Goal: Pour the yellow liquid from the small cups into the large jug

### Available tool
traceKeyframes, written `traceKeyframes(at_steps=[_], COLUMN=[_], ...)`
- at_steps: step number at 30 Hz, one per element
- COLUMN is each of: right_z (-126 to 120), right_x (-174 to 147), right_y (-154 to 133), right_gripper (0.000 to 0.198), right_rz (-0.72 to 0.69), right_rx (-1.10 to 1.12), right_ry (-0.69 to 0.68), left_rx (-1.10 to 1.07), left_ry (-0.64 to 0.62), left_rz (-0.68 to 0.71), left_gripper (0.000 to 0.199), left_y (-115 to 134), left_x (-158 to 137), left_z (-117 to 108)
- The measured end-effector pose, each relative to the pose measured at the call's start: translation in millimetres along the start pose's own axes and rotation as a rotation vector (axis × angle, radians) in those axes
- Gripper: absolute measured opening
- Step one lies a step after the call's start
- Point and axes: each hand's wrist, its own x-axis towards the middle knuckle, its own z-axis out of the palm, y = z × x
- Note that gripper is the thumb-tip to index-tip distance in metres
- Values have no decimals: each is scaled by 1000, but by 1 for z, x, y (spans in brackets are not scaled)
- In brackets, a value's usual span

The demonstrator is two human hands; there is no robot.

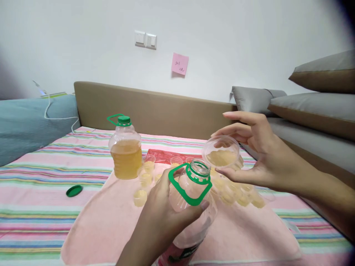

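Observation:
My left hand (pixel 166 210) is wrapped round an uncapped clear plastic bottle (pixel 191 229) with a green handle ring (pixel 191 201) at its neck. In my right hand (pixel 257 151) a clear plastic cup (pixel 222 153) is tilted, held between thumb and fingers, its rim close to the bottle's mouth. Yellowish liquid shows in the cup. Behind, a second bottle (pixel 126 159) with its green cap on stands partly filled with yellow liquid. Several small clear cups (pixel 140 197) of yellow liquid stand to the left and right of the held bottle, some hidden behind it.
A loose green cap (pixel 74 190) lies at left on the striped sheet (pixel 33 192). Under the cups spreads a pink cloth (pixel 105 229), with a red plastic bag (pixel 163 156) behind. Grey cushions (pixel 313 107) are stacked at right; a brown headboard (pixel 155 109) borders the back.

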Motion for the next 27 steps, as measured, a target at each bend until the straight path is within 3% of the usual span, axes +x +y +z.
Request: traceKeyframes(at_steps=[27], right_z=[-7], right_x=[8], right_y=[-7], right_gripper=[86], right_rz=[-65], right_rx=[-110], right_ry=[-46], left_rx=[41], left_ry=[35], left_rz=[4], left_gripper=[55], left_y=[0], left_x=[-4], left_z=[1])
